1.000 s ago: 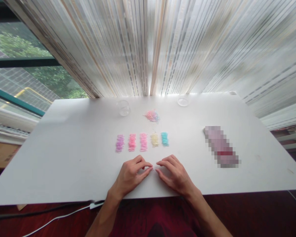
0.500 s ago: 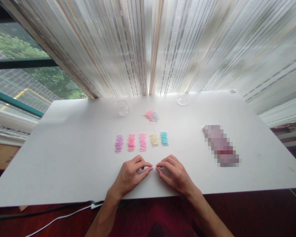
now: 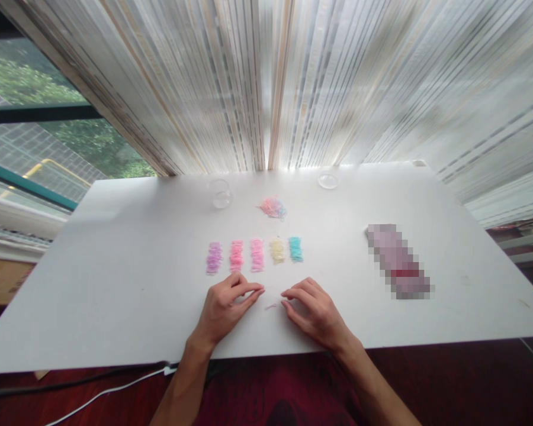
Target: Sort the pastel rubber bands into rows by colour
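Thin, small strands that look like elastic bands lie sorted by colour in short stacks: purple [image 3: 214, 258], coral pink [image 3: 237, 255], light pink [image 3: 257, 255], pale yellow [image 3: 277, 251] and turquoise [image 3: 295, 249]. My left hand [image 3: 225, 305] is just in front of the pink stacks, its thumb and fingertips pinched together; anything between them is too small to make out. To the right, my right hand [image 3: 316, 309] rests with thumb and forefinger slightly apart and nothing visible between them. A few pale pinkish bands [image 3: 270, 306] lie on the table between the hands.
On the white table [image 3: 115, 296], a mixed pile of coloured bands [image 3: 273, 207] lies behind the stacks. Farther back stand a clear round container [image 3: 222, 198] and a clear lid [image 3: 327, 181]. A blurred-out mauve object [image 3: 398, 260] lies at right; a striped curtain [image 3: 266, 89] hangs behind.
My left hand has moved left and slightly away from me, widening the space between the hands. The pale bands on the table now show there. My right finger and thumb have parted slightly.
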Demonstrator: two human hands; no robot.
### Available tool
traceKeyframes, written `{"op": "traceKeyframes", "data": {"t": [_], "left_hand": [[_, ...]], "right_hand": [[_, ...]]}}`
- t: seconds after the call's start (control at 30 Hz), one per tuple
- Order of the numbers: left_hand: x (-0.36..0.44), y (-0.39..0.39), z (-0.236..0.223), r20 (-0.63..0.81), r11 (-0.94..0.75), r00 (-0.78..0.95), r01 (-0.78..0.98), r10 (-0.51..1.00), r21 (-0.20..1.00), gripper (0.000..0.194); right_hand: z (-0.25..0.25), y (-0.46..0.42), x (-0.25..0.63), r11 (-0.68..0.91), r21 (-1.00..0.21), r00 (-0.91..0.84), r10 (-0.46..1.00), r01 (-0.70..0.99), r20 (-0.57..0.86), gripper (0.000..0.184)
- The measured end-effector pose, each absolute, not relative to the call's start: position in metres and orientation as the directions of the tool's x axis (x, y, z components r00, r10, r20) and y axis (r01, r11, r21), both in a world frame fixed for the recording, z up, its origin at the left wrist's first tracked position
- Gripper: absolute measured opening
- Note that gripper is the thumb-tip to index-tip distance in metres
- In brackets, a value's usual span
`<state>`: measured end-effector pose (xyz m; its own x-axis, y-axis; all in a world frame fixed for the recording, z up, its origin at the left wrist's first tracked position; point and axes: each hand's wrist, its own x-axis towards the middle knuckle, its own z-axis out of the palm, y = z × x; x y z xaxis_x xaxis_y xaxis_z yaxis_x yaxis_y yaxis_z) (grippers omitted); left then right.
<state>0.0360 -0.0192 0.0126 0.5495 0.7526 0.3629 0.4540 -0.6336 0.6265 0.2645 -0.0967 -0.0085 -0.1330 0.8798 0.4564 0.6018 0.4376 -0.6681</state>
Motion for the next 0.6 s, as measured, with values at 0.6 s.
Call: {"op": "traceKeyframes", "data": {"t": [0.6], "left_hand": [[0.029, -0.001, -0.001, 0.431, -0.578, 0.408, 0.703, 0.805, 0.413, 0.033]], "right_hand": [[-0.004, -0.096, 0.264, 0.431, -0.692, -0.136, 0.888, 0.579, 0.439, 0.012]]}}
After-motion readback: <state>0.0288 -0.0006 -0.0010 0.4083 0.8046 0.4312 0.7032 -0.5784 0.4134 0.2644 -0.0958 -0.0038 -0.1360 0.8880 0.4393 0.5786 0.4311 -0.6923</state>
